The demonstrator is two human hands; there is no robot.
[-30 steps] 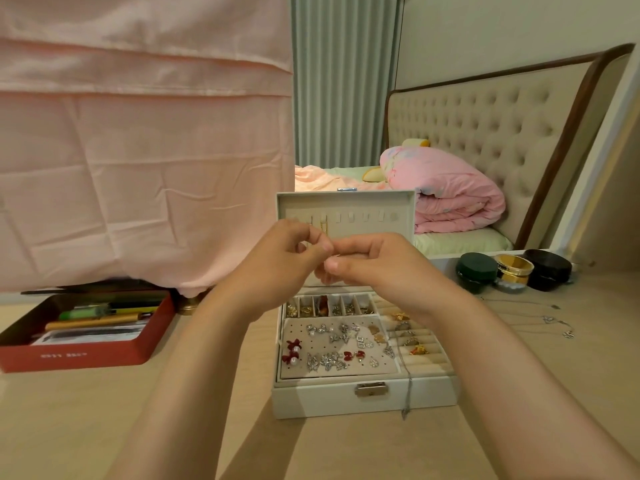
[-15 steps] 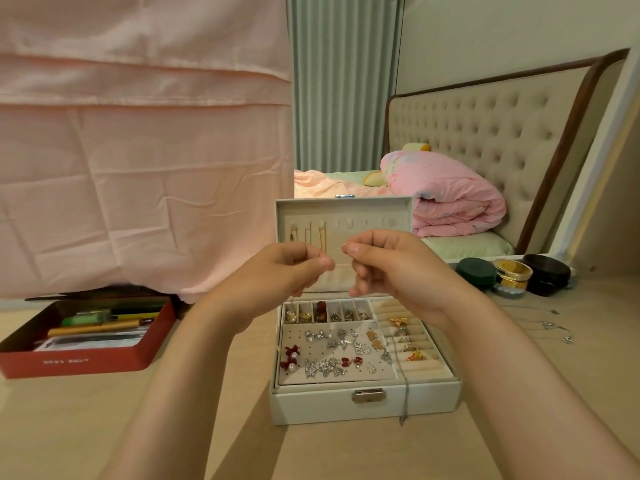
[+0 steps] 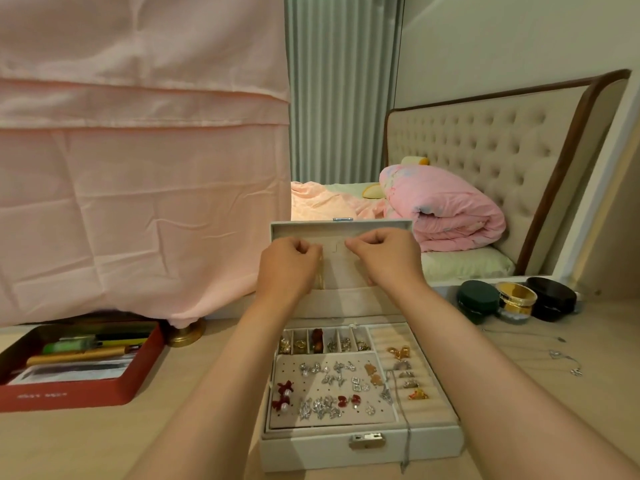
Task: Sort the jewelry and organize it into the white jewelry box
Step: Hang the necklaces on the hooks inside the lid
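Step in hand: hanging a necklace inside the upright lid point(image 3: 341, 227) of the white box point(image 3: 363, 452). This is a judgement from where both hands are.
Left hand point(image 3: 289, 268): raised to the lid's inner face, left of a small hook point(image 3: 334, 248). Its grip is curled, thumb and forefinger pressed together.
Right hand point(image 3: 384, 259): at the same height, just right of that hook, its grip pinched the same way.
What they pinch: most likely a fine chain strung between the two hands, though it is too thin to make out here.
Box: open on the counter point(image 3: 173, 438), directly below the hands, latch side nearest the person.
Already sorted: earrings on the pierced panel point(image 3: 291, 367), rings in the rolls point(image 3: 429, 414), and a gold chain point(image 3: 321, 280) hanging in the lid beside the left hand.
Loose ends: a silver chain point(image 3: 404, 448) trails over the box's front wall. More necklaces point(image 3: 561, 358) lie on the counter, well right of the box.
Next move calls for: bringing the pinched ends to the hook and seating the loop on it. The grip should spread only once the chain's weight hangs from the hook.
Care: a steady lid, and no snagging on the gold chain alongside.
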